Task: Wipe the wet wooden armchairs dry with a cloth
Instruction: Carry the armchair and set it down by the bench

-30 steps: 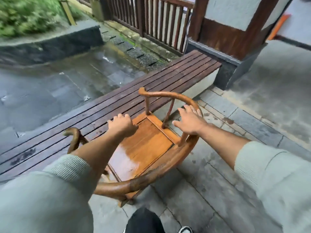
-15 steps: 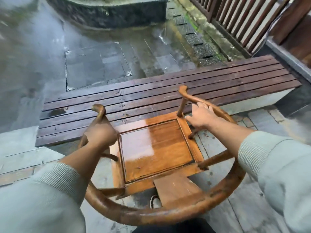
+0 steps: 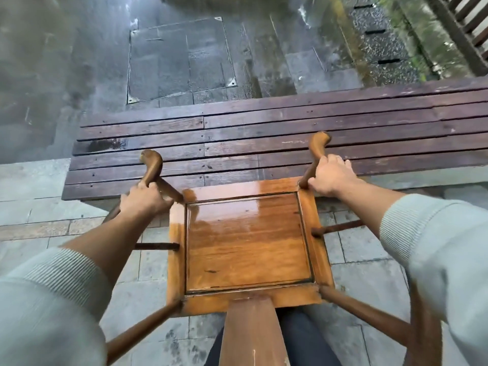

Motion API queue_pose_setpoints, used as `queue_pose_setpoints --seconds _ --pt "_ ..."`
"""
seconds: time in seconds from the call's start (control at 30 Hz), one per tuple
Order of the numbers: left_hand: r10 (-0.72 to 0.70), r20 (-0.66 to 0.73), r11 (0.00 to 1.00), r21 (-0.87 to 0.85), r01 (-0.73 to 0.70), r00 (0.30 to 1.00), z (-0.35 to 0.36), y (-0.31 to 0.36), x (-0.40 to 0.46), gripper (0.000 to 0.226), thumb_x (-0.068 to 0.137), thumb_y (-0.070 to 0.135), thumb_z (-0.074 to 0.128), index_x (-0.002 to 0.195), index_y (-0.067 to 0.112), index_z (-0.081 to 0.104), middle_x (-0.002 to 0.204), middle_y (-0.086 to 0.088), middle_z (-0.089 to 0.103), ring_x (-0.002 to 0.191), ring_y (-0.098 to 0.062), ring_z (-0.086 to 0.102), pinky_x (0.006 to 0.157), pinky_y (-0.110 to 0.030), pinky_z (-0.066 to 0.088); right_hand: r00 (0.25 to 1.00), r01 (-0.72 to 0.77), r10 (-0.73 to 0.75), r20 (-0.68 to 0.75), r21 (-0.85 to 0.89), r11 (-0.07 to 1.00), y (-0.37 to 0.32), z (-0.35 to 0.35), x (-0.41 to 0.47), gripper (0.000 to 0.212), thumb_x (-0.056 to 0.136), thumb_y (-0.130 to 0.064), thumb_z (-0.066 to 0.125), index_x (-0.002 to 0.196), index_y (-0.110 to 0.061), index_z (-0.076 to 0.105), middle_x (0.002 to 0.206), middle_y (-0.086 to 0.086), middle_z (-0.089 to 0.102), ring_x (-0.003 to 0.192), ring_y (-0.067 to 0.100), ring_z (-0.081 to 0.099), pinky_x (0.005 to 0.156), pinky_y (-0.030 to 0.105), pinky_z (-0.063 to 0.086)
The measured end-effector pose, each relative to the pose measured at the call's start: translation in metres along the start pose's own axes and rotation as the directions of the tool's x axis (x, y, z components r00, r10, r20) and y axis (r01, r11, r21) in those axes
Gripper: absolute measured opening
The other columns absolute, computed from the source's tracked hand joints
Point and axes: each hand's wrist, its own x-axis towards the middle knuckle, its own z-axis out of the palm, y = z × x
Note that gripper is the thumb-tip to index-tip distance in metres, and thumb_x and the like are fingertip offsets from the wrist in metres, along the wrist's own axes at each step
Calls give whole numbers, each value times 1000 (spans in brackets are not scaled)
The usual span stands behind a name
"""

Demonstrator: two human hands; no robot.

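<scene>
A wet wooden armchair (image 3: 248, 244) stands right below me, its glossy seat shining with water and its back splat at the bottom of the view. My left hand (image 3: 144, 198) grips the left armrest just behind its curled end. My right hand (image 3: 331, 175) grips the right armrest close to its curled tip. No cloth shows anywhere in the view.
A dark slatted wooden bench (image 3: 264, 143) runs across just beyond the chair's front. Past it lies wet stone paving (image 3: 182, 56) with a square inset cover. Grey floor tiles (image 3: 34, 207) surround the chair. A wooden railing (image 3: 470, 19) stands at the far right.
The chair has swung round from angled to square in front of me, facing the bench. Both hands have shifted forward along the armrests, and my view has dropped to look straight down.
</scene>
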Motion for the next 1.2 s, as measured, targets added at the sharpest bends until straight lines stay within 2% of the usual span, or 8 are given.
queue_pose_setpoints --seconds 0.2,0.3,0.37,0.47,0.57,0.7,0.87,1.2 --pt "-72 -18 996 57 73 997 37 4 53 77 89 43 55 149 8 22 144 -19 37 133 -37 35 105 -57 37 997 -76 76 3 39 996 7 30 61 93 91 -47 62 154 4 14 150 25 36 135 42 40 109 48 35" --pt "-80 -46 995 50 82 996 42 5 76 72 91 24 51 150 4 15 141 -21 39 129 -40 40 98 -56 41 983 -117 118 -138 15 993 2 41 76 66 97 -28 55 147 4 25 140 25 46 126 41 50 101 48 43" --pt "-78 -59 996 30 80 995 41 4 89 61 91 15 48 144 0 23 135 -23 43 123 -42 45 94 -58 44 972 -130 128 -199 3 992 2 46 83 49 100 -16 46 142 3 31 134 24 50 119 42 55 94 48 46" --pt "-90 -58 996 -15 90 994 41 1 109 35 90 7 46 122 -2 36 120 -26 49 111 -49 54 88 -58 47 968 -139 141 -208 28 990 6 45 97 41 101 -27 52 127 3 43 123 25 58 110 45 61 84 47 49" --pt "-99 -76 995 8 100 992 42 -1 117 35 88 5 51 119 -5 37 114 -28 54 104 -51 59 84 -56 47 970 -144 152 -188 55 988 12 42 105 49 97 -42 60 117 2 51 113 24 65 105 45 62 79 44 48" --pt "-86 -93 996 12 87 992 42 -5 125 32 81 3 61 107 0 42 103 -27 62 95 -49 62 78 -51 49 965 -212 221 -141 77 974 13 39 119 59 91 -51 64 120 -1 52 116 22 65 110 43 61 84 44 48" --pt "-100 -159 995 -29 97 982 42 -12 120 35 70 21 69 91 16 40 77 -14 56 73 -42 60 65 -42 47 969 -236 239 -65 52 970 16 40 123 65 87 -55 66 128 -10 42 119 21 63 114 43 59 87 45 48" --pt "-79 -125 995 -75 70 989 45 -21 115 39 70 11 64 97 13 35 82 -14 55 84 -42 62 67 -40 43 970 -222 230 -76 101 970 21 44 116 62 86 -57 64 122 -10 45 118 23 61 112 45 59 88 47 49"
